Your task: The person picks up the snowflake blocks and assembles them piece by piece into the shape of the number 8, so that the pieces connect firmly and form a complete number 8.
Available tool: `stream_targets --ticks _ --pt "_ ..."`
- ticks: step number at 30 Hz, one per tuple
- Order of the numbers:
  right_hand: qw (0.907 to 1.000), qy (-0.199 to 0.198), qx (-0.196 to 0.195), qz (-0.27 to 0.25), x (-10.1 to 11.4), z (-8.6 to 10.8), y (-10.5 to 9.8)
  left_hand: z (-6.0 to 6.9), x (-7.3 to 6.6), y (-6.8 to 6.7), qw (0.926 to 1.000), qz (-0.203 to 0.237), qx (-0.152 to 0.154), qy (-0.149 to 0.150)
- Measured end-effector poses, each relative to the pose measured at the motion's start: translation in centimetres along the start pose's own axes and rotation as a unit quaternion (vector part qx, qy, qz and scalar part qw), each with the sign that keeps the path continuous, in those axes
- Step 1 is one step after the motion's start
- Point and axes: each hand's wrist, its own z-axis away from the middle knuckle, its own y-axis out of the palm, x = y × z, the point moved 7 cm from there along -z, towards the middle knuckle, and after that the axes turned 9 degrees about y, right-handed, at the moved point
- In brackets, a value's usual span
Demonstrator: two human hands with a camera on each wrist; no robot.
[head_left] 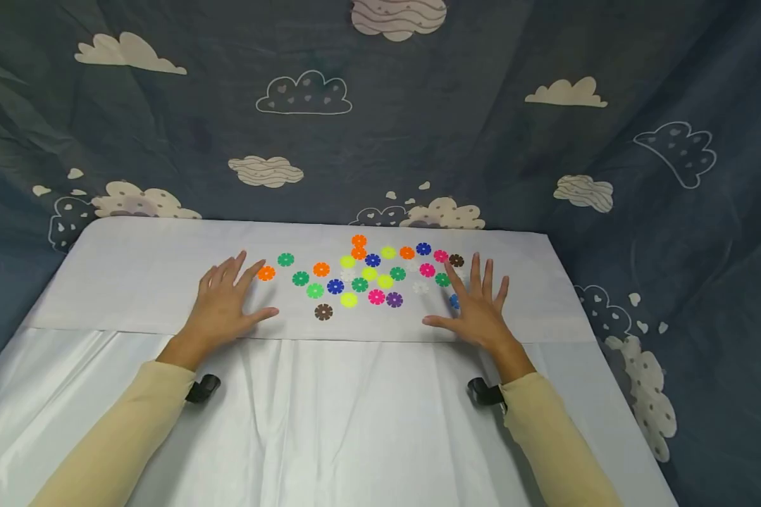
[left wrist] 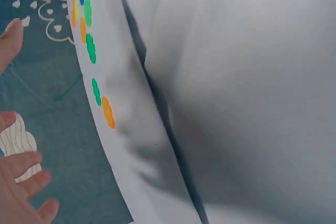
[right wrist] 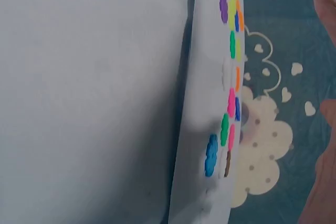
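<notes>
Hands, 2: left hand [head_left: 220,308] and right hand [head_left: 480,315], fingers spread wide, holding nothing. Notched discs [head_left: 359,284], assorted colours: scattered on white surface [head_left: 133,282], mostly between the hands. Handling: thin; likely best pinched singly by the rim. Beyond: cloud-print curtain [head_left: 418,141].

cloud-print backdrop [head_left: 431,141] behind white table [head_left: 330,415]

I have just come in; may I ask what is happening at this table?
A person holds the left hand and right hand, fingers spread, over the white table, at two ends of a loose scatter of colourful notched discs. Neither hand grips anything. An orange disc is nearest the left hand; a blue disc lies near the right.
</notes>
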Motion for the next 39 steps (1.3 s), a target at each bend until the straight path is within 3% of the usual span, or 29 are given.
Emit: stream_targets --ticks 4,7,10,14,18,22,27,34,39 --pt "0.9999 0.003 0.002 -0.01 -0.6 -1.5 -0.1 -1.1 0.7 0.2 0.9975 0.068 0.003 -0.018" --pt "0.9996 -0.004 -0.009 -0.025 -0.9 -3.0 -0.6 -2.0 1.6 0.4 0.9901 0.131 0.008 -0.05" --pt "0.9986 -0.021 -0.033 -0.037 -0.9 -4.7 -1.4 -2.9 2.8 0.6 0.9725 0.212 0.011 -0.095" --pt "0.9971 -0.029 -0.04 -0.058 -1.4 -7.0 -2.1 -3.8 4.2 1.0 0.9406 0.306 0.011 -0.147" --pt "0.995 -0.002 -0.007 -0.099 -2.4 -9.1 -2.0 -4.2 5.1 1.4 0.9278 0.332 0.012 -0.17" --pt "0.9897 0.029 0.027 -0.138 -3.6 -10.7 -1.4 -4.6 6.0 2.0 0.9297 0.318 0.009 -0.185" --pt "0.9828 0.041 0.049 -0.174 -4.5 -12.2 -0.4 -4.7 6.9 3.2 0.9319 0.292 0.008 -0.215" --pt "0.9641 0.127 0.068 -0.223 -6.2 -12.9 0.9 -4.7 7.0 3.9 0.9307 0.283 -0.002 -0.232" --pt "0.961 0.153 0.081 -0.216 -6.6 -13.5 1.6 -5.1 6.6 3.7 0.9429 0.245 0.0 -0.225"
